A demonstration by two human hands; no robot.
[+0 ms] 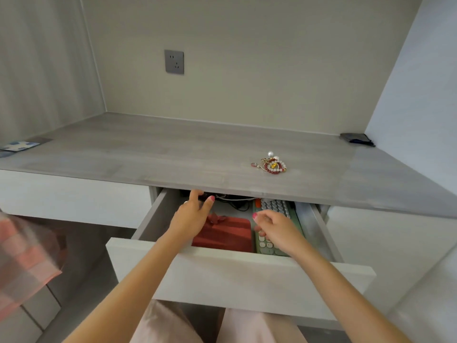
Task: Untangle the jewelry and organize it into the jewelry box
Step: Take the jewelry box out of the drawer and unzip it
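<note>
Both hands over the open drawer: left hand spread, reaching deep; right hand loosely curled, apparently empty. Lift the red jewelry box level with both hands; tangled jewelry waits near the counter's front edge.

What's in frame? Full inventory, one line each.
jewelry: 1 tangled pile, red, white and gold, on the desk, right of centre
desk: 1, grey wood grain
drawer: 1, white front, pulled open under the desk
red box: 1, red with a bow, in the drawer
keyboard: 1, green with round pale keys, in the drawer right of the red box
cables: some, black and white, back of the drawer
socket: 1, grey, on the wall
pouch: 1, dark, desk's far right corner
card: 1, blue and white, desk's left edge
cloth: 1, pink check, lower left
left hand: open, over the red box
right hand: fingers loosely curled, empty, over the keyboard
</note>
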